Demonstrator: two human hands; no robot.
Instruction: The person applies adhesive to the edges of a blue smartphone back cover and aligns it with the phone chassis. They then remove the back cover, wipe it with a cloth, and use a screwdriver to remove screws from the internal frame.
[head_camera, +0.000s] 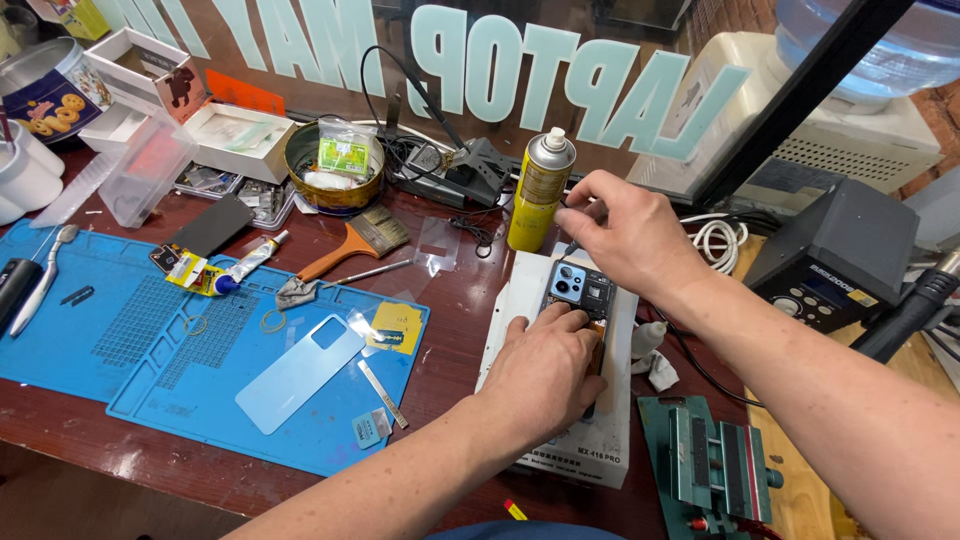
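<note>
On the white heating plate (520, 300) at the middle of the dark red bench (450, 340), an opened phone (580, 292) is lying back-side up, cover off, camera block showing. The left hand (545, 372) is pressing down flat over the phone's lower half, fingers curled on it and pinning it — not gripping anything else, as far as can be seen. The right hand (622, 232) is hovering over the top end, fingers pinched together on what looks like a thin dark tool; the tip is hidden, so can't tell exactly what it is. To do this well, probably: keeping the left hand's weight steady so the phone isn't sliding on the plate, working the tool shallow & slow near the camera end, w/o levering hard. The phone's long axis is running roughly toward and away from the person, tilted a little — camera end pointing away, toward the yellow spray can (540, 190). Its pale blue back cover (300, 372) is lying well apart on the blue mat (90, 340).
</note>
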